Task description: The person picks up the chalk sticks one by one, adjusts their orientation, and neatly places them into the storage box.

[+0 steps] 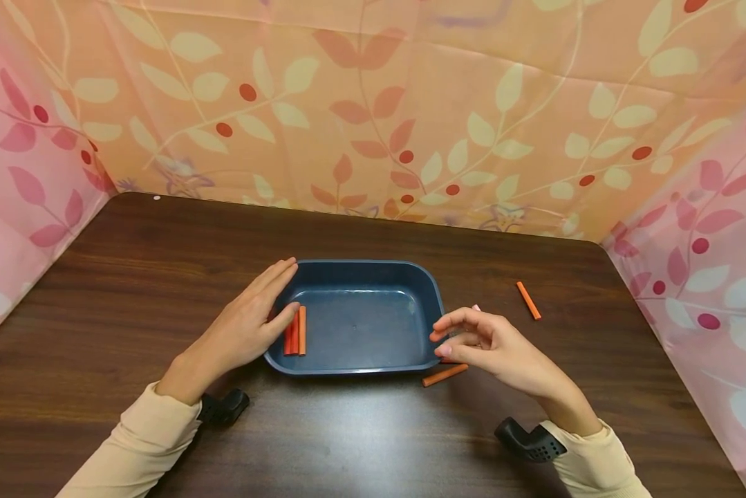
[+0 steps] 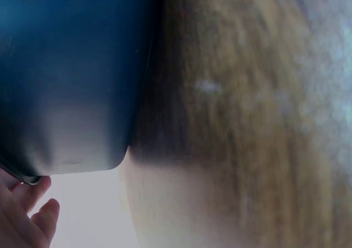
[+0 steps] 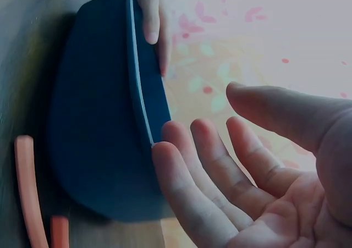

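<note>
A dark blue tray (image 1: 360,370) lies in the middle of the table. My left hand (image 1: 245,321) rests at its left rim, fingers straight along the edge and thumb reaching over the inside. Beside that thumb, several red and orange sticks (image 1: 302,332) lie side by side in the tray's left end. My right hand (image 1: 493,346) hovers by the right rim with loosely bent fingers; in the right wrist view its palm (image 3: 286,220) shows nothing held. An orange-brown stick (image 1: 445,375) lies below that hand on the table, and a red one is partly hidden under it.
Another orange stick (image 1: 528,300) lies farther right on the dark wooden table (image 1: 161,277). A pinkish stick end (image 1: 476,307) shows behind the right hand. Floral cloth (image 1: 373,104) hangs behind the table and on both sides.
</note>
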{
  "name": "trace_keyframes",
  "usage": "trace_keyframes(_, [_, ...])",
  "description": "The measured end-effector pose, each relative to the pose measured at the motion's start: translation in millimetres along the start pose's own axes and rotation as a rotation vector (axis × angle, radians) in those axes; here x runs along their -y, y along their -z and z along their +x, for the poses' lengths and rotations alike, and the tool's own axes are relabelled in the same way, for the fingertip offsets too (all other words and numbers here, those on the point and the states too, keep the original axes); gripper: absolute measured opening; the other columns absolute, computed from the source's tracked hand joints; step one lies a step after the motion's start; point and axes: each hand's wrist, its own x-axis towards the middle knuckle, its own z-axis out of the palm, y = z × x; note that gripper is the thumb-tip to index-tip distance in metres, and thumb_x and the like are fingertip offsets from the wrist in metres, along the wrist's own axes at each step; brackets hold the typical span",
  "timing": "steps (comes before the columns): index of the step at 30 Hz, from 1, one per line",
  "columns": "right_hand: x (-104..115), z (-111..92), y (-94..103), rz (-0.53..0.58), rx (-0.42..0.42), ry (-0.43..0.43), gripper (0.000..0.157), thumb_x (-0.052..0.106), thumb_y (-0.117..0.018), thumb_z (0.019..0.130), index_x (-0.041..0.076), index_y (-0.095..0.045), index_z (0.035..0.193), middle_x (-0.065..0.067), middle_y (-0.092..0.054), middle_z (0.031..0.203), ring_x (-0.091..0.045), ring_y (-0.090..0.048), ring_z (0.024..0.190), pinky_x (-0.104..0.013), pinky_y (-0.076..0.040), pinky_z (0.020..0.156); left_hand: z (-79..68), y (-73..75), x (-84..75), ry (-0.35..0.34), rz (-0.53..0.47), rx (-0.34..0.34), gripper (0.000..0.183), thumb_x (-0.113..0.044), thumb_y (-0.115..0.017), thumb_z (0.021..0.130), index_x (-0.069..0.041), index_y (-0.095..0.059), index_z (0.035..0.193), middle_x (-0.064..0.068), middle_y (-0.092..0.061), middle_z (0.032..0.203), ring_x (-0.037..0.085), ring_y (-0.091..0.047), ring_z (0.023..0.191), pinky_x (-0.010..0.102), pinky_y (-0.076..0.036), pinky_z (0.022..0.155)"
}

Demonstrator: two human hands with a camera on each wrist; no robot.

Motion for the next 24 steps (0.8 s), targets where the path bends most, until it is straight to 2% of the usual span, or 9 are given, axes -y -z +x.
trace_keyframes(5, [-2.8, -7.9, 9.5, -0.081, -0.021, -0.001, 0.029, 0.011, -0.066, 0.095, -0.002, -0.059, 0.12, -0.021, -0.064, 0.114, -0.02, -0.072, 0.099, -0.025, -0.056, 0.081, 0.5, -1.1, -0.7, -0.004, -0.005, 0.002, 0.065, -0.024, -0.057, 0.1, -0.007, -0.03, 0.156, 0.015, -0.026, 0.164, 0.035, -0.023, 0.152, 0.059, -0.026, 0.118])
trace_keyframes(8, [-3.6, -11.2, 14.6, -0.128, -0.004, -0.009, 0.024, 0.012, -0.066, 0.095, 0.0, -0.061, 0.115, -0.021, -0.065, 0.112, -0.021, -0.072, 0.098, -0.025, -0.057, 0.08, 0.7, -2.5, -0.8, -0.001, -0.008, 0.007, 0.065, -0.025, -0.057, 0.1, -0.007, -0.029, 0.156, 0.014, -0.025, 0.164, 0.035, -0.022, 0.152, 0.059, -0.025, 0.118])
trace_keyframes(12, [-6.0, -12.6, 19.3, -0.183, 0.037, -0.015, 0.022, 0.012, -0.066, 0.095, -0.003, -0.062, 0.111, -0.024, -0.069, 0.108, -0.017, -0.072, 0.095, -0.023, -0.057, 0.079, 0.6, -4.1, -0.4, 0.003, -0.007, 0.006, 0.065, -0.025, -0.057, 0.101, -0.009, -0.029, 0.157, 0.015, -0.026, 0.164, 0.034, -0.022, 0.152, 0.059, -0.025, 0.119])
trace_keyframes(15, [-9.7, -12.1, 21.4, -0.263, 0.073, -0.006, 0.018, 0.009, -0.067, 0.093, -0.002, -0.065, 0.107, -0.018, -0.072, 0.103, -0.012, -0.07, 0.088, -0.022, -0.056, 0.075, 0.8, -4.1, 0.0, 0.001, -0.005, 0.002, 0.065, -0.026, -0.056, 0.101, -0.009, -0.029, 0.157, 0.014, -0.026, 0.164, 0.034, -0.023, 0.152, 0.058, -0.025, 0.119])
trace_keyframes(19, [-17.6, -9.0, 20.0, -0.403, 0.143, 0.041, 0.013, 0.008, -0.071, 0.09, 0.005, -0.07, 0.102, -0.006, -0.072, 0.096, -0.002, -0.064, 0.081, -0.021, -0.054, 0.07, 0.8, -2.7, 0.8, 0.001, -0.002, 0.005, 0.064, -0.026, -0.055, 0.101, -0.009, -0.028, 0.157, 0.013, -0.025, 0.164, 0.034, -0.022, 0.152, 0.059, -0.025, 0.119])
trace_keyframes(24, [-24.6, -2.6, 12.9, -0.508, 0.174, 0.07, 0.014, 0.01, -0.075, 0.086, 0.012, -0.074, 0.1, 0.002, -0.07, 0.093, 0.002, -0.059, 0.082, -0.021, -0.051, 0.071, 0.2, -0.8, 1.7, 0.003, 0.002, 0.009, 0.064, -0.029, -0.054, 0.102, -0.009, -0.028, 0.157, 0.014, -0.025, 0.164, 0.034, -0.022, 0.152, 0.059, -0.025, 0.119])
